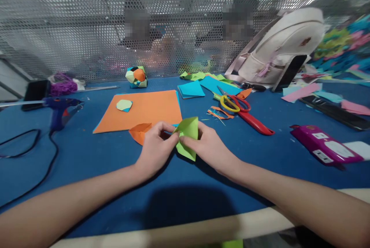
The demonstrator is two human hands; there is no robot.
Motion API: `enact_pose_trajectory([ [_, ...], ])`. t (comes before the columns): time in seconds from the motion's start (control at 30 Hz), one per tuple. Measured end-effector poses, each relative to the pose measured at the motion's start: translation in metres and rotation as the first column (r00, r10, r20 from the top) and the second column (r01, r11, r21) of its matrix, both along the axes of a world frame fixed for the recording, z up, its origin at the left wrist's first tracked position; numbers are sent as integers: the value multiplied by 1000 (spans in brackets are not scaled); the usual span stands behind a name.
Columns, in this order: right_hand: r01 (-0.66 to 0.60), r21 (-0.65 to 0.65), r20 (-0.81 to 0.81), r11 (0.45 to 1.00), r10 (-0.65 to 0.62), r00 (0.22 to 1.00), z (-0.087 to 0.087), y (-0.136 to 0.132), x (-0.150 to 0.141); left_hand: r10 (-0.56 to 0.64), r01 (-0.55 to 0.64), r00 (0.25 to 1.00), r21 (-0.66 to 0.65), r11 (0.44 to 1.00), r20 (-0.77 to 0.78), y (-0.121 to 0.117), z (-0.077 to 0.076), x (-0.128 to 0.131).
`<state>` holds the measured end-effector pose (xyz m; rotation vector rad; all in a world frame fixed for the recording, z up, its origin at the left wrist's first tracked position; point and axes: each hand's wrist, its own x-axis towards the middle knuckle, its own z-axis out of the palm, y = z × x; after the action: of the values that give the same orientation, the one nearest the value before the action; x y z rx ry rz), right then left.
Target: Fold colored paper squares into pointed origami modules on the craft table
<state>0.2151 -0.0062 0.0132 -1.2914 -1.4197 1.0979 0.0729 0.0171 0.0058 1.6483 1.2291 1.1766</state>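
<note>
A folded piece of lime-green paper is held up between my two hands, just above the blue table. My left hand pinches its left edge between thumb and fingers. On the other side my right hand grips it, thumb pressed on the front and fingers behind. Partly covered by my left hand, a folded orange paper piece lies on the table. Just beyond are stacked orange sheets with blue showing beneath, and a small pale-green and blue paper piece rests on them.
A multicoloured paper ball stands at the back. Blue paper squares, yellow-and-red scissors and a red-handled cutter lie to the right. A blue glue gun with its cord is at left. A purple case and white backpack are at right.
</note>
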Motion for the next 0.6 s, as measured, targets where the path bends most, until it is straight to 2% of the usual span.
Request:
enact_pose_trajectory([
  [0.1,-95,104,6,990,95,995,6,-1,7,16,-16,998,-4,1000,-54,6,2,-1],
  [0.17,-53,257,63,965,38,997,9,2,15,-19,17,994,-27,999,-108,9,3,-2],
  [0.23,-37,439,234,898,-75,969,9,6,23,-99,90,982,-60,994,-160,10,3,-2],
  [0.3,-162,566,451,808,-139,882,8,9,28,-180,171,961,-58,984,-211,9,3,-2],
  [0.4,-415,586,681,696,-145,718,6,10,29,-231,249,926,25,968,-298,7,4,-2],
  [0.47,-489,582,740,650,-174,650,5,9,29,-229,269,909,72,961,-347,6,4,-2],
  [0.53,-516,595,753,617,-203,626,4,8,30,-225,279,899,95,956,-376,5,5,-2],
  [0.6,-518,612,743,598,-211,635,5,7,31,-219,278,898,105,955,-381,4,6,-2],
])
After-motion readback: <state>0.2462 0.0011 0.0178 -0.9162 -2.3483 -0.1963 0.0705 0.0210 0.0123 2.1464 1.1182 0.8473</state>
